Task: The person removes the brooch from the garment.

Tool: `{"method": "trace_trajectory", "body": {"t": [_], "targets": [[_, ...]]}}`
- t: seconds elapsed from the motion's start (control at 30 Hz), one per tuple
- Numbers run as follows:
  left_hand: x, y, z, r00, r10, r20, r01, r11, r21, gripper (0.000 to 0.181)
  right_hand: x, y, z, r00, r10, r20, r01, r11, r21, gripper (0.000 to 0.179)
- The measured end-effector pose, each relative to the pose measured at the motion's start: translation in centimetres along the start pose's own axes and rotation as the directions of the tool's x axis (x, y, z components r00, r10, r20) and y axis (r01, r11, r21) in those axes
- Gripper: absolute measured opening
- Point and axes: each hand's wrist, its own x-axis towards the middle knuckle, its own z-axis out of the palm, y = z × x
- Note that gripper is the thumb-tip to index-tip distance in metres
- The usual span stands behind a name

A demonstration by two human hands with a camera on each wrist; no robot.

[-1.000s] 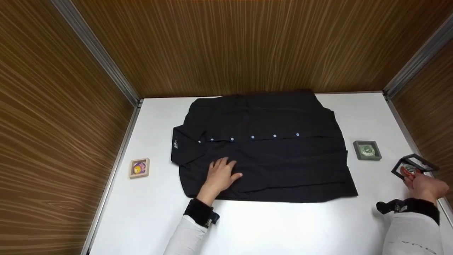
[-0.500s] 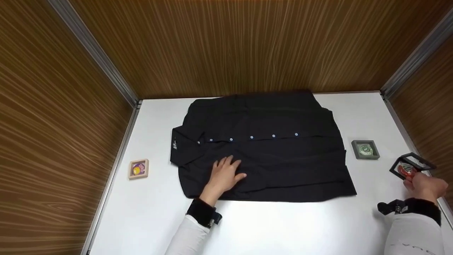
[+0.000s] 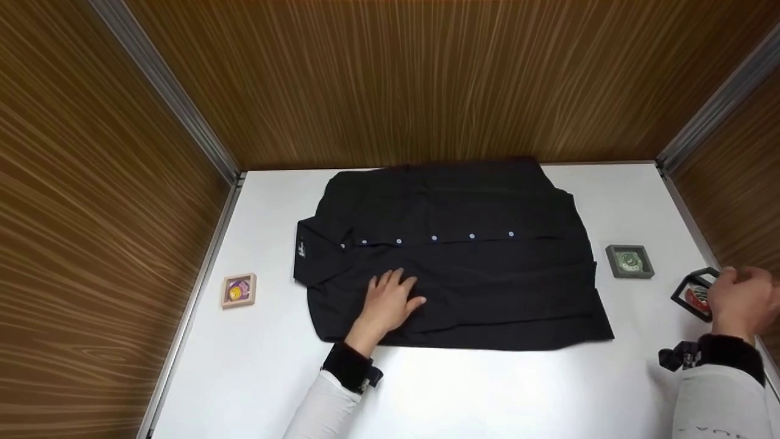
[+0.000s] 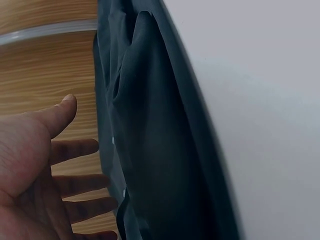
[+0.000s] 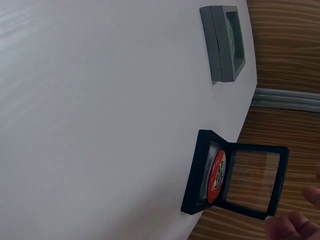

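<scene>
A black button-up shirt lies flat, its collar to the left. On its near half rests my left hand, fingers spread and holding nothing; the left wrist view shows this hand beside the dark cloth. At the far right is a small black display case with a round red badge inside. Its clear-windowed lid stands raised on its hinge. My right hand is over the lid side, loosely curled, with fingertips right at the lid's corner.
A grey display case with a green round piece stands between shirt and black case. Left of the shirt lies a light wooden-coloured case with a purple and yellow piece. Wood-grain walls border the white table on the left, back and right.
My right hand has let go of the red badge, leaving it in the black case, and moved up and right to the lid. My left hand has slid slightly right on the shirt.
</scene>
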Motion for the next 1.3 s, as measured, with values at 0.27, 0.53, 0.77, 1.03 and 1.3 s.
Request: {"method": "trace_trajectory", "body": {"t": [0.27, 0.53, 0.77, 1.03, 1.3], "targets": [[-0.1, 0.1, -0.1, 1.0, 0.004, 0.003, -0.004, 1.0, -0.001, 0.055, 0.7, -0.6, 0.1, 0.959, -0.11, 0.261, 0.169, 0.962, -0.217, 0.072], [0.0, 0.0, -0.1, 1.0, 0.009, 0.003, -0.009, 1.0, 0.0, 0.056, 1.0, -0.3, 1.0, 0.951, -0.048, 0.306, 0.147, 0.94, -0.307, 0.072], [-0.1, 0.0, -0.1, 1.0, 0.0, 0.003, 0.0, 1.0, 0.006, 0.056, 0.6, 0.2, 1.4, 0.978, -0.001, 0.208, 0.068, 0.946, -0.316, 0.07], [-0.2, -0.2, 0.0, 1.0, -0.011, 0.011, 0.011, 1.0, 0.003, 0.056, -0.3, 1.0, 2.0, 0.978, 0.046, 0.204, 0.02, 0.95, -0.31, 0.074], [-0.3, -0.4, 0.0, 0.999, -0.02, 0.027, 0.02, 1.0, -0.001, 0.056, -0.4, 2.0, 2.6, 0.967, 0.059, 0.247, 0.019, 0.953, -0.303, 0.073]]}}
